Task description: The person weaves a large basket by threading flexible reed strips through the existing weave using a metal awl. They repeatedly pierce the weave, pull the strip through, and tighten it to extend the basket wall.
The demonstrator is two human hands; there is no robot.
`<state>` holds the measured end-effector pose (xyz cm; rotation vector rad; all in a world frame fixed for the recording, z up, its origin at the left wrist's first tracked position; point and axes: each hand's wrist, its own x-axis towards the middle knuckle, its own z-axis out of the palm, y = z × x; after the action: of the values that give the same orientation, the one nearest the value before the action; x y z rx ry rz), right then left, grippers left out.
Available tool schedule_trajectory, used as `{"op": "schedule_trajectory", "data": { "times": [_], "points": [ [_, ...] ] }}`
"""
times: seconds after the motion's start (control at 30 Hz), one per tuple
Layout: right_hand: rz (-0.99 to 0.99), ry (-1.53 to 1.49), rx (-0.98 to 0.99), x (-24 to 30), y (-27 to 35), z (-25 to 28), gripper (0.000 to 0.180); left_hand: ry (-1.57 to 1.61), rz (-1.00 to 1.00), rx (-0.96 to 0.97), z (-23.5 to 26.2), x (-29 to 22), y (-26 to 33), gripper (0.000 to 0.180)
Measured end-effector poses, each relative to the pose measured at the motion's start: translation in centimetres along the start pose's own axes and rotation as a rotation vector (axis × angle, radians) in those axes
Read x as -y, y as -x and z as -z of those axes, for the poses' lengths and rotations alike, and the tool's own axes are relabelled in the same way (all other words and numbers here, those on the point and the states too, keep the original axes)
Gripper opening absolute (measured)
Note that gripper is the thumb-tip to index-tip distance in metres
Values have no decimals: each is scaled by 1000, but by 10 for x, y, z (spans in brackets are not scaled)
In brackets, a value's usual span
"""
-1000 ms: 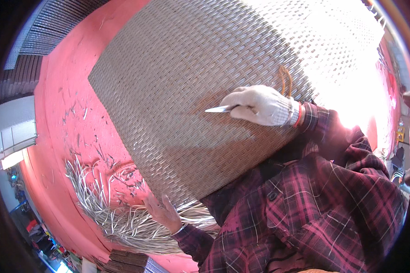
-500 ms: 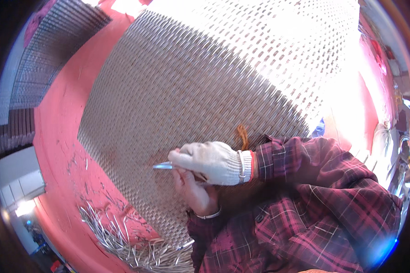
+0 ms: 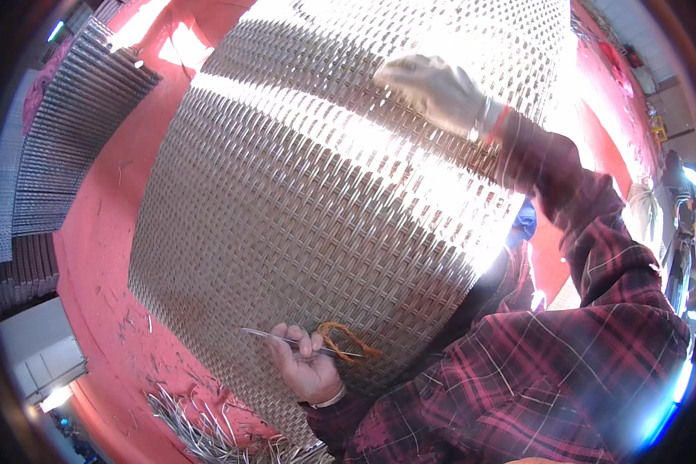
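A large woven wicker panel (image 3: 286, 209) in shiny grey-brown strands spreads in front of me, bright with sunlight across its far part. At its near edge my bare left hand (image 3: 309, 373) is closed round a thin, slightly curved metal tool (image 3: 257, 332). The tool's pointed end sticks out to the left, and an orange cord loop (image 3: 348, 344) hangs by its other end. My gloved right hand (image 3: 437, 89) reaches out over the far part of the panel, smeared by motion and glare; its fingers lie close to the weave, and whether they grip a strand I cannot make out.
Under the panel lies pink-red sheeting (image 3: 100, 286). A heap of loose cut strands (image 3: 201, 429) sits at the lower left. More stacked woven panels (image 3: 73, 147) stand at the far left, beside a white box (image 3: 42, 348). A pale sack (image 3: 642, 209) is at the right.
My right hand has left my left hand and swung far out over the panel. My left hand has moved slightly down, keeping the tool. The sunlit band on the panel has shifted.
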<state>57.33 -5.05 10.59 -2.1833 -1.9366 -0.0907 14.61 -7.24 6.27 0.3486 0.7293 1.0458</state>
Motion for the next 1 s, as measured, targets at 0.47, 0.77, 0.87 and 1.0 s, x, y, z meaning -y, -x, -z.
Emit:
{"op": "schedule_trajectory", "data": {
  "times": [0.47, 0.77, 0.87, 1.0],
  "points": [
    [-110, -79, 164, -79, -55, 50, 16, -297, 138, -13, -23, 3, 3, 23],
    [-50, -125, 112, -70, -58, 68, 15, -541, 151, 167, -40, 13, -9, 19],
    [-15, -131, 85, -66, -59, 67, 15, -554, 250, 197, -47, 12, -14, 18],
    [13, -147, 45, -63, -61, 66, 17, -566, 290, 203, -62, 18, -22, 19]
  ]
}}
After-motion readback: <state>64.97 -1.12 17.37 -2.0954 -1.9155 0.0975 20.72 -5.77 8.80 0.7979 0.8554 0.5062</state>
